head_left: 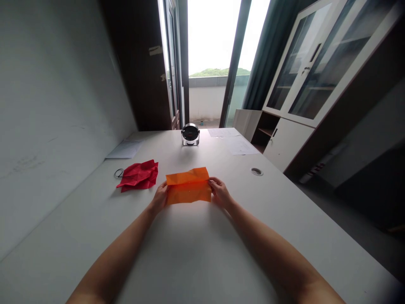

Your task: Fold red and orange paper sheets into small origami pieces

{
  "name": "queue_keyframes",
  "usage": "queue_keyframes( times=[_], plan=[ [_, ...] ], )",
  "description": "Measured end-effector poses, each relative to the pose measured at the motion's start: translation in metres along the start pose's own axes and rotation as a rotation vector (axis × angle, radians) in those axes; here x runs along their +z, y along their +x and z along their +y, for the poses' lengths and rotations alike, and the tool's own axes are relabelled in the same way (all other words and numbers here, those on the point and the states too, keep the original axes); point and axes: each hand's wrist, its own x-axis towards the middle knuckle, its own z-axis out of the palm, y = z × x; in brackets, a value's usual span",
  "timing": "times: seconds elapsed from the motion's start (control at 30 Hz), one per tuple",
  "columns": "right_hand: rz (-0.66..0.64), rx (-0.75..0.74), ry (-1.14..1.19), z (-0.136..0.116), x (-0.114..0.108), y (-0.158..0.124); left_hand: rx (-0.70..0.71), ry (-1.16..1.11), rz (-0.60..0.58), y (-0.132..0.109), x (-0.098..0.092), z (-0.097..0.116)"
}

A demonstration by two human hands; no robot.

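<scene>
An orange sheet (189, 193), thin and creased lengthwise, is stretched between my two hands just over the white table. It looks like paper or thin fabric; I cannot tell which. My left hand (160, 196) grips its left edge with the fingers closed. At the opposite edge, my right hand (219, 192) pinches the sheet between thumb and fingers. To the left of my left hand lies a crumpled red piece (139, 175) of similar thin material, with a dark cord loop (119, 173) at its side.
A round black device on a metal stand (190, 134) stands toward the far end of the table (196, 261). White papers (243, 146) lie at the back right, another sheet (124, 149) by the left wall. A round cable hole (256, 172) is near the right edge.
</scene>
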Motion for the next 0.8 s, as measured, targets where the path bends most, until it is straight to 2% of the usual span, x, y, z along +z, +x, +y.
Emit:
queue_keyframes(
  times=[0.17,0.33,0.53,0.8],
  plan=[
    [-0.021,0.006,0.002,-0.003,0.003,-0.003,0.029,0.036,-0.002,-0.004,-0.001,0.005],
    [-0.023,-0.037,-0.117,-0.003,0.004,-0.005,0.166,0.186,-0.003,-0.006,0.003,0.001],
    [-0.123,-0.015,-0.173,-0.003,0.006,-0.008,0.233,0.282,0.000,-0.008,0.007,-0.006],
    [-0.125,-0.006,-0.265,0.003,0.007,-0.006,0.272,0.373,0.094,-0.017,0.011,0.003]
  ],
)
